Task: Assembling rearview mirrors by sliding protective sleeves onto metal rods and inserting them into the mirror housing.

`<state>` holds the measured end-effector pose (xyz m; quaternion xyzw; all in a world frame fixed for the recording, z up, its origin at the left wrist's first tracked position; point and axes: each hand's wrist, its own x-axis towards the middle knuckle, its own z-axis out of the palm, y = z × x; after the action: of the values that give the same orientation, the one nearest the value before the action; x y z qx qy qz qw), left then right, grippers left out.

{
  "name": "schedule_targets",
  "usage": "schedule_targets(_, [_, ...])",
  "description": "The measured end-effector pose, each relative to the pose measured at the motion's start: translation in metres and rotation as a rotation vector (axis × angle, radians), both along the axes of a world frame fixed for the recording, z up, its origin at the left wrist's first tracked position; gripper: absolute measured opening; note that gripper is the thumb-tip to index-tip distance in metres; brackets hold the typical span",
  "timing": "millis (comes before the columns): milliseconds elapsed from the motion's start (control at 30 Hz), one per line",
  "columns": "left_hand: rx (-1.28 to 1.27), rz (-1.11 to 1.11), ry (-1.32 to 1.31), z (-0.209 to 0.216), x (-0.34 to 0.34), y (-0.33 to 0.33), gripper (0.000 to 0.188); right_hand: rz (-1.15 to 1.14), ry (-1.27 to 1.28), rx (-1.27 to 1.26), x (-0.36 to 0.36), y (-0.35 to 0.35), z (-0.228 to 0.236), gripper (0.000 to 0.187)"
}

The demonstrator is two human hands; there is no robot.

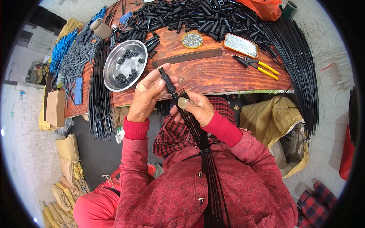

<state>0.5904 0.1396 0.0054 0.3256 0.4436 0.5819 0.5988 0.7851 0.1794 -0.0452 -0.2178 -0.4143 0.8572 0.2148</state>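
My left hand (147, 93) holds a black tubular plastic piece (167, 82) between thumb and fingers, tilted with its upper end pointing away from me. Against its lower end sits a bundle of thin black rods (207, 159), which runs down over my lap and chest. My right hand (198, 109) is closed around the top of that bundle, just below the tube. A pale wrap covers the right thumb (184, 103). Fine bright wire ends stick out beside the right fingers. How the rods join the tube is too small to tell.
On the wooden table (213, 79) lie a metal bowl (107, 80) of small black rings, a heap of black tubes (182, 17), a round dish of small metal parts (192, 40), a tin of wires (241, 46), yellow-handled pliers (266, 68) and a dark flat bar (190, 57). Black rods (294, 64) hang over the right edge.
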Motion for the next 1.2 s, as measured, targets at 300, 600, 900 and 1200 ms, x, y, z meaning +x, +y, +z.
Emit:
schedule_targets(300, [0.027, 0.021, 0.052, -0.0049, 0.0004, 0.0024, 0.063, -0.002, -0.040, 0.012, -0.0006, -0.0002, -0.0033, 0.041])
schedule_targets(600, [0.065, 0.004, 0.079, -0.0066, 0.0018, -0.0007, 0.061, 0.003, -0.022, 0.014, 0.0006, -0.0003, -0.0042, 0.046])
schedule_targets(900, [0.073, 0.007, 0.145, -0.0068, 0.0044, -0.0037, 0.062, 0.001, -0.033, 0.011, 0.0019, -0.0020, -0.0024, 0.040])
schedule_targets(1200, [0.033, 0.033, 0.131, -0.0049, 0.0028, -0.0064, 0.065, 0.023, 0.006, 0.002, 0.0013, 0.0003, 0.0021, 0.038])
